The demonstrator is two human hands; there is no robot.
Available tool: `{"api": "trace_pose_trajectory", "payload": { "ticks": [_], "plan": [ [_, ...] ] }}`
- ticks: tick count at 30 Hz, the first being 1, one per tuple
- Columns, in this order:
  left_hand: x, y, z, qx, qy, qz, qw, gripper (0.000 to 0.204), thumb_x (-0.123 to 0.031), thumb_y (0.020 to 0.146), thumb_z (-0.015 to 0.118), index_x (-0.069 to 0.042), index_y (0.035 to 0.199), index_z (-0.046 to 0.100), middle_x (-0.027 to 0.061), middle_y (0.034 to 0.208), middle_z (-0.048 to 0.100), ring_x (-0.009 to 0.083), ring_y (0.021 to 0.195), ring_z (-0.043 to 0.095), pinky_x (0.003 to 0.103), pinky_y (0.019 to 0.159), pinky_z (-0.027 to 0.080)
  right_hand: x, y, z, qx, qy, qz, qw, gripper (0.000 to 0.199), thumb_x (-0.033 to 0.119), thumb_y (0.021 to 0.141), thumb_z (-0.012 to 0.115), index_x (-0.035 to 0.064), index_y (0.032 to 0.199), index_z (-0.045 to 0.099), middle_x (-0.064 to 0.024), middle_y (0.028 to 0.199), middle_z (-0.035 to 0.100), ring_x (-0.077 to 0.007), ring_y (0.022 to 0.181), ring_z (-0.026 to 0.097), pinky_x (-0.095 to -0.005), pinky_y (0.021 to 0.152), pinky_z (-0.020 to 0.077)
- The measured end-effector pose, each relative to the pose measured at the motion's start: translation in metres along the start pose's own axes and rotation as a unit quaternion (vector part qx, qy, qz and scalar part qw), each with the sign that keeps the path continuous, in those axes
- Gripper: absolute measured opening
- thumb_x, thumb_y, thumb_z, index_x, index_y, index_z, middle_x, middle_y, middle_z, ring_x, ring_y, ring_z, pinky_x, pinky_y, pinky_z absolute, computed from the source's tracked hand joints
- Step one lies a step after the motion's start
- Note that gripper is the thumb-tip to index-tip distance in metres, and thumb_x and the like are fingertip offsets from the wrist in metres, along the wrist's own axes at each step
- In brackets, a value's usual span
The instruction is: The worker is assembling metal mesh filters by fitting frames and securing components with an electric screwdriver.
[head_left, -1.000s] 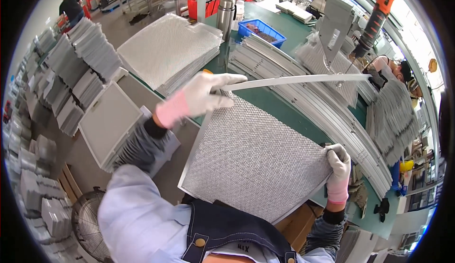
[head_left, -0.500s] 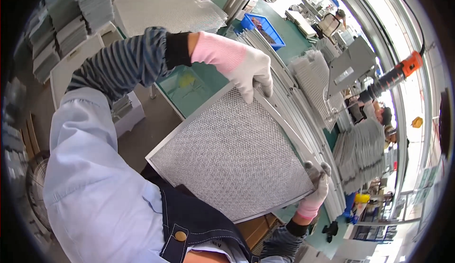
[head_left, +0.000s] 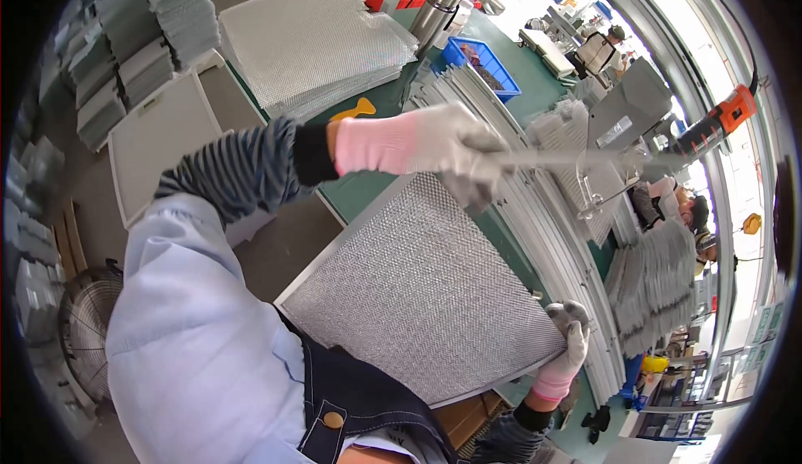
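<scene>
A square metal mesh filter panel (head_left: 426,289) leans tilted in front of my body, with pale frame strips along some of its sides. My right hand (head_left: 571,343), in a white and pink glove, grips its lower right corner. Above the panel's top corner, my left hand (head_left: 464,151), gloved the same way, is closed on one end of a thin pale metal frame strip (head_left: 568,158). The strip points off to the right and is smeared by motion. The panel's edge toward the bench shows bare mesh.
Long metal strips (head_left: 555,238) lie bundled on the green bench. Beyond are a blue bin (head_left: 484,67), a steel flask (head_left: 435,17), stacked mesh sheets (head_left: 313,42) and a yellow tool (head_left: 355,110). An orange-black power screwdriver (head_left: 714,126) hangs at right. Other people work farther back.
My left hand has swung the strip away from the panel's edge, out to the right. The right hand still holds the panel's corner. The yellow tool has come into view.
</scene>
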State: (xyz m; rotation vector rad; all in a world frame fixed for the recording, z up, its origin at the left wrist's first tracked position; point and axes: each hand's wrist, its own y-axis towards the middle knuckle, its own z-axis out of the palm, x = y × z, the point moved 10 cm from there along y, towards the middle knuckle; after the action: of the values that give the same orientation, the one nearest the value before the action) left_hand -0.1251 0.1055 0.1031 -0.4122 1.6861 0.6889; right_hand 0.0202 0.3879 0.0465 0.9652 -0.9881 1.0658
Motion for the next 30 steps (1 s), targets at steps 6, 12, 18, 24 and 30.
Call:
{"api": "trace_pose_trajectory", "payload": {
  "ticks": [6, 12, 18, 24, 30],
  "plan": [
    [0.032, -0.056, -0.017, -0.232, -0.12, 0.018, 0.965, 0.028, -0.016, 0.095, 0.057, 0.007, 0.111, 0.06, 0.0104, 0.092, 0.068, 0.0128, 0.078, 0.063, 0.025, 0.069, 0.052, 0.002, -0.002, 0.004, 0.007, -0.016, 0.005, 1.0, 0.031, 0.02, 0.084, 0.067, -0.0026, 0.104, 0.059, -0.018, 0.094, 0.066, -0.0218, 0.08, 0.065, -0.0315, 0.076, 0.0523],
    [0.061, -0.091, -0.015, -0.295, -0.171, -0.019, 0.94, 0.013, -0.009, 0.09, 0.064, 0.0, 0.099, 0.065, -0.0013, 0.081, 0.064, 0.0012, 0.068, 0.051, 0.018, 0.063, 0.041, 0.002, 0.001, 0.012, 0.004, -0.021, 0.021, 1.0, 0.025, 0.018, 0.084, 0.063, -0.0024, 0.097, 0.058, -0.0171, 0.09, 0.066, -0.02, 0.077, 0.064, -0.0307, 0.074, 0.0518],
    [0.053, -0.078, -0.021, -0.273, -0.214, 0.014, 0.938, 0.012, -0.008, 0.089, 0.065, -0.001, 0.098, 0.065, -0.0012, 0.085, 0.063, 0.002, 0.073, 0.052, 0.019, 0.068, 0.043, 0.0, -0.002, 0.01, -0.005, -0.033, 0.021, 0.999, 0.019, 0.013, 0.084, 0.057, -0.0023, 0.096, 0.057, -0.0158, 0.088, 0.067, -0.019, 0.077, 0.064, -0.0298, 0.076, 0.0509],
    [0.023, -0.068, -0.037, -0.194, 0.171, -0.09, 0.962, 0.043, -0.005, 0.08, 0.068, -0.001, 0.122, 0.058, 0.001, 0.079, 0.059, 0.007, 0.066, 0.054, 0.024, 0.063, 0.046, -0.004, 0.006, 0.01, -0.034, -0.099, 0.049, 0.993, 0.022, 0.013, 0.082, 0.048, -0.0013, 0.094, 0.06, -0.0124, 0.088, 0.068, -0.0163, 0.081, 0.062, -0.03, 0.082, 0.0488],
    [-0.012, -0.044, -0.031, -0.064, 0.304, -0.11, 0.944, 0.08, -0.007, 0.074, 0.069, -0.008, 0.147, 0.036, 0.0017, 0.077, 0.054, 0.0106, 0.066, 0.052, 0.025, 0.065, 0.047, 0.0, 0.01, 0.015, 0.022, -0.014, 0.045, 0.999, 0.048, 0.04, 0.091, 0.059, -0.0037, 0.113, 0.057, -0.0146, 0.09, 0.067, -0.0177, 0.083, 0.065, -0.0285, 0.075, 0.0522]
  ]
}}
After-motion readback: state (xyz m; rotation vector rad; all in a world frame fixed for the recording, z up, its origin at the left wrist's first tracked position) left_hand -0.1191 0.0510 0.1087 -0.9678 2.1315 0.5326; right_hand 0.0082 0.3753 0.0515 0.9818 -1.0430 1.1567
